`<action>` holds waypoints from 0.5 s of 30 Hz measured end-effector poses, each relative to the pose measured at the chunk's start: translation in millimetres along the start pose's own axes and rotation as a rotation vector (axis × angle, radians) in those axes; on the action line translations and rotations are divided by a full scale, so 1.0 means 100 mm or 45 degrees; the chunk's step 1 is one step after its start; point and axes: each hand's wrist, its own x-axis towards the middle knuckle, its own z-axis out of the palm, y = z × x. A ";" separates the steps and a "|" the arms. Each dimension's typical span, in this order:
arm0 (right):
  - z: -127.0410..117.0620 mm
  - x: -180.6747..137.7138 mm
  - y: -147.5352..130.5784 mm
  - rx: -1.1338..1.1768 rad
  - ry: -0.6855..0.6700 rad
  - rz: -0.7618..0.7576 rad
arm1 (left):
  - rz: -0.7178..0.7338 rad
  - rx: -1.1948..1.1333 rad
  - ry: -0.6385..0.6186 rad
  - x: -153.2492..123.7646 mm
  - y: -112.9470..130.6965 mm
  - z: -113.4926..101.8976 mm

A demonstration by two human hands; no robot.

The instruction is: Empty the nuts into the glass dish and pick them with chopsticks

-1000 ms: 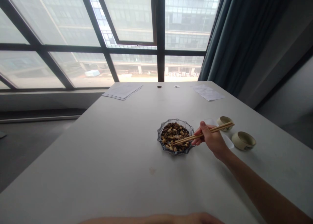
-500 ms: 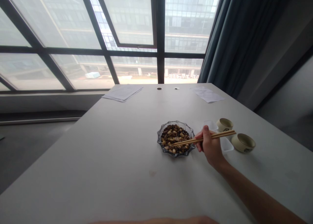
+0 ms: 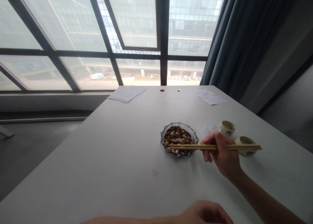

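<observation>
Versus half a second ago: the chopsticks (image 3: 195, 147) now lie almost level across the lower right of the frame, where before they tilted up toward the right. Their tips sit at the near rim of the glass dish (image 3: 164, 136) of seeds, not over the middle of the pile as earlier. The right hand (image 3: 223, 155) has dropped lower and further right and is clamped on the chopsticks partway along. The left hand (image 3: 205, 213) shows more at the bottom edge, where earlier there was only a sliver. The dish stands right of centre on the desk (image 3: 110, 158).

Hard to tell: whether the tips grip a seed is too small to see. The left hand is cut off by the bottom edge, its fingers out of sight, so I can't say if it is closed or apart. The near cup (image 3: 245, 140) is partly hidden behind the chopstick ends, and the far cup (image 3: 227, 127) is clear of them. A see-through container (image 3: 210, 127) just above the right hand is faint, with its lower part behind the fingers. Papers (image 3: 127, 94) lie at the far desk edge, with print unreadable.
</observation>
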 end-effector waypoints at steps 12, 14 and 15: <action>-0.20 -0.80 -0.03 0.015 0.289 0.163 | 0.529 -0.459 0.600 0.02 0.38 0.29; -0.20 -0.83 -0.04 0.054 0.278 0.193 | 0.524 -0.432 0.628 0.00 0.44 0.31; -0.20 -0.85 -0.05 0.078 0.271 0.210 | 0.519 -0.397 0.633 -0.01 0.47 0.31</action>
